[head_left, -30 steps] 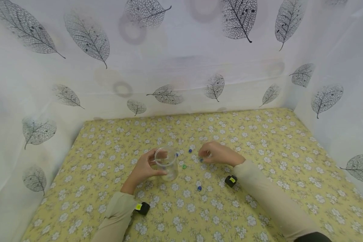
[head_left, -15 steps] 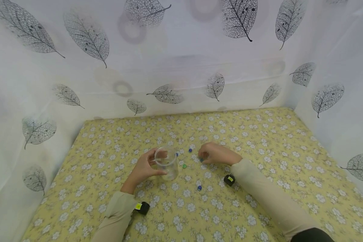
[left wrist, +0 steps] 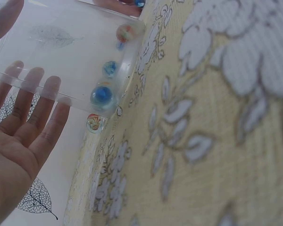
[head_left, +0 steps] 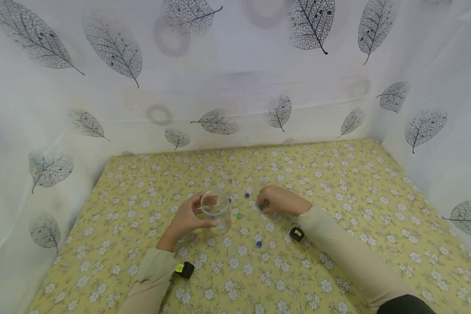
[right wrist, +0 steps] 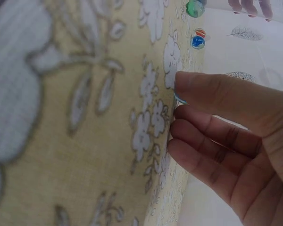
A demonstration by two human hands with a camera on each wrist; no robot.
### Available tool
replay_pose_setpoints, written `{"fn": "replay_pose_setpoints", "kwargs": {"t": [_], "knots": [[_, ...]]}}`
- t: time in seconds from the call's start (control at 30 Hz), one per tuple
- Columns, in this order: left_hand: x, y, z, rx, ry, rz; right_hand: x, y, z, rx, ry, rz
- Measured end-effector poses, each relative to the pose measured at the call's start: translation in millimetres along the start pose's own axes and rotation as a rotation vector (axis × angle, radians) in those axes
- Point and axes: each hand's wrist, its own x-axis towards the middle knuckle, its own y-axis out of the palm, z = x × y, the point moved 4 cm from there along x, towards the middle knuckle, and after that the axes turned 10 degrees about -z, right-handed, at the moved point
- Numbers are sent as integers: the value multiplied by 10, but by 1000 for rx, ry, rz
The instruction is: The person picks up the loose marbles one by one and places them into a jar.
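Flowered table lies below the fingers: left hand grips a clear cup; right hand pinches a marble, which may roll away if pressed unevenly.

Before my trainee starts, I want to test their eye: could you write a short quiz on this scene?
1. Which hand holds the clear cup?
2. True or false: the right hand is apart from the cup.
3. The loose marble lowest in the head view is: a) green, b) blue, c) white.

Key: 1. The left hand. 2. True. 3. b.
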Motion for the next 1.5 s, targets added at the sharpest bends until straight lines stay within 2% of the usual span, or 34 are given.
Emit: {"fn": "replay_pose_setpoints", "kwargs": {"t": [0.47,0.87,1.13,1.5], "knots": [[-6,-1,-20,1,-12,-1,-11,34,3,-24,-41,-1],[-11,3,-27,35,-26,-7,-18,18,0,16,-7,-13],[-14,2,-27,39,-34,-9,-74,-119,3,62,44,-50],[-12,2,-9,34,-15,-7,-109,-390,65,63,34,-181]]}}
